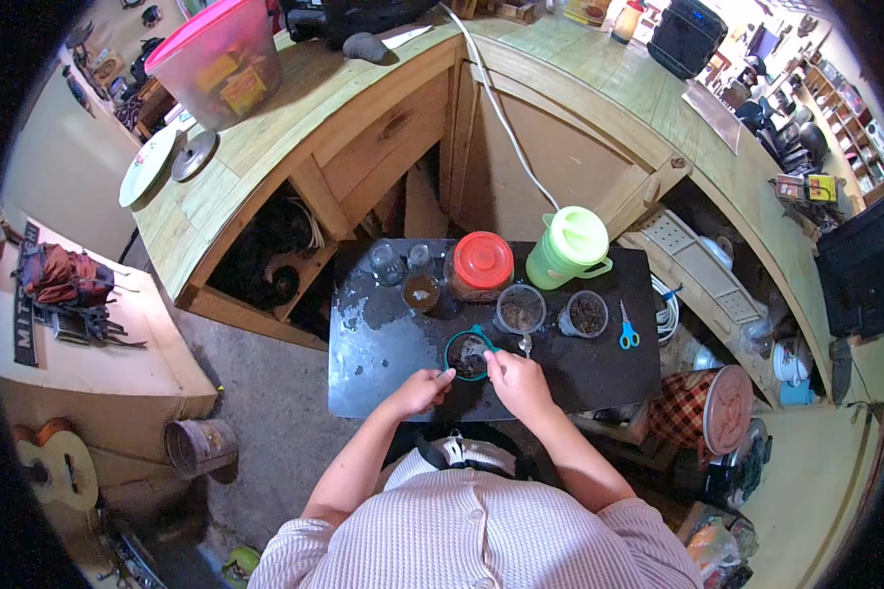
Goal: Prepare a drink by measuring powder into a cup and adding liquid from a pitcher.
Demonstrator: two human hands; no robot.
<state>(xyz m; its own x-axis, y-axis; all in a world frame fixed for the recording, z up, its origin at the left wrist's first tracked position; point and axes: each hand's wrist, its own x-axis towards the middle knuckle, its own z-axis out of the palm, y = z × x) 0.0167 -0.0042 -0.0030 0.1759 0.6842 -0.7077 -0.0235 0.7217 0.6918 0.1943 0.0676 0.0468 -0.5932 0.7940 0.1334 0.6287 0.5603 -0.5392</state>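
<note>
Over the front of a low black table (412, 397), a small teal-rimmed strainer (468, 355) with dark, damp-looking matter inside is held level. My left hand (421, 392) grips it at its lower left, and my right hand (516, 379) pinches the rim on the right. Just behind lie a metal spoon (525, 343) and a clear cup (521, 309) of dark crumbly material. A second cup (586, 314) of similar material stands to the right. A cup of brown liquid (421, 293) stands behind, to the left. Whatever is under the strainer is hidden.
A red-lidded jar (483, 261), a green pitcher (569, 250) and clear glass vessels (387, 263) line the table's back. Blue-handled scissors (628, 331) lie at right. Water wets the table's left side. A wooden counter (383, 96) wraps around behind.
</note>
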